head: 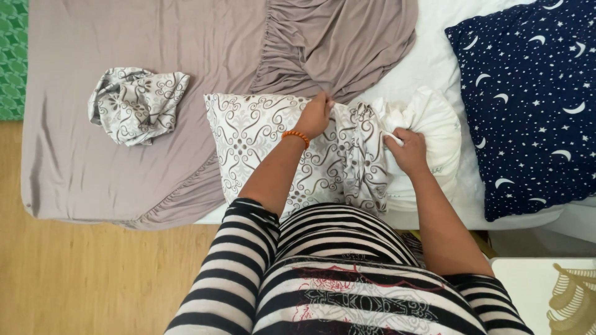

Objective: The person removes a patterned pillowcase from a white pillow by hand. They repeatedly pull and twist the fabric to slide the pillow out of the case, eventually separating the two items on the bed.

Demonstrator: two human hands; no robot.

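Taking the patterned pillow [261, 139] as the fixed mark: far off to its left, a crumpled pillowcase [135, 104] of the same grey scrollwork print lies on the taupe sheet [74, 155], well apart from everything else. The sheet covers the bed to the left of the pillow and bunches in gathered folds just above it. The pillow itself lies across the near edge of the bed, in front of the person in the striped top.

At the pillow's upper right corner, the left hand [315, 116], an orange bead bracelet [295, 136] on its wrist, has its grip closed on the gathered edge of the patterned cover [363, 155]. Just right of that bunched cover, the right hand [408, 151] is clamped on the white inner pillow [434, 124], which sticks out of the cover's open end.

Farther right of the pillow, on the white mattress [434, 56], rests a navy pillow [528, 99] printed with moons and stars, close beside the white one.
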